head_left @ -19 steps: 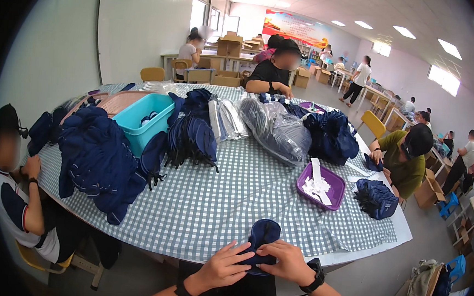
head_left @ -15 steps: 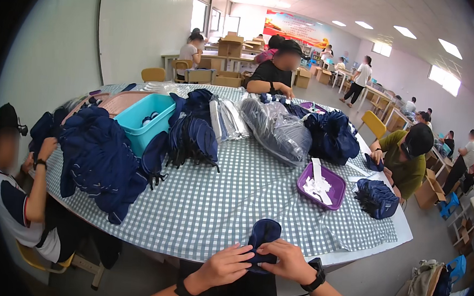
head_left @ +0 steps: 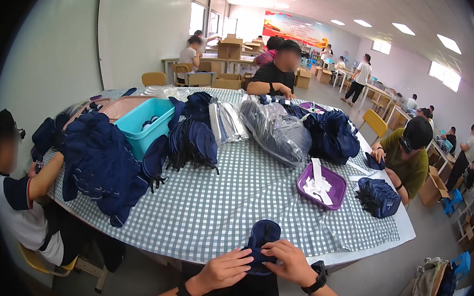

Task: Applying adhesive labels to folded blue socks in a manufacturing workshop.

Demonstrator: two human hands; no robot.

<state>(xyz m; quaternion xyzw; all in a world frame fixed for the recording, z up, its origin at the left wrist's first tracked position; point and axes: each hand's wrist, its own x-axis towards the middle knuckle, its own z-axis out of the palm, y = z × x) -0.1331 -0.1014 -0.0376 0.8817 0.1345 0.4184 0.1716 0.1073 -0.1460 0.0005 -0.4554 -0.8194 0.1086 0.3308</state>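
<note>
At the near edge of the table I hold a navy cloth piece (head_left: 264,233), long and rounded at its far end, shaped like a slipper with a band across it. My left hand (head_left: 227,268) pinches the band's left side between thumb and fingertips. On the opposite side, my right hand (head_left: 290,263) grips the band with thumb and forefinger. The piece's near end hangs partly hidden between my hands, over my lap. Dark bands circle both my wrists.
Across the checked tablecloth (head_left: 217,201) lie a purple tray (head_left: 339,202) with white labels, a bundle of navy pieces (head_left: 379,198), a turquoise bin (head_left: 139,135), a navy cloth heap (head_left: 101,166) and a clear bag (head_left: 276,131). Co-workers sit left, right and opposite.
My hands stay on the cloth piece, with only slight finger shifts. At the left, the co-worker's raised arm has lowered toward the navy heap.
</note>
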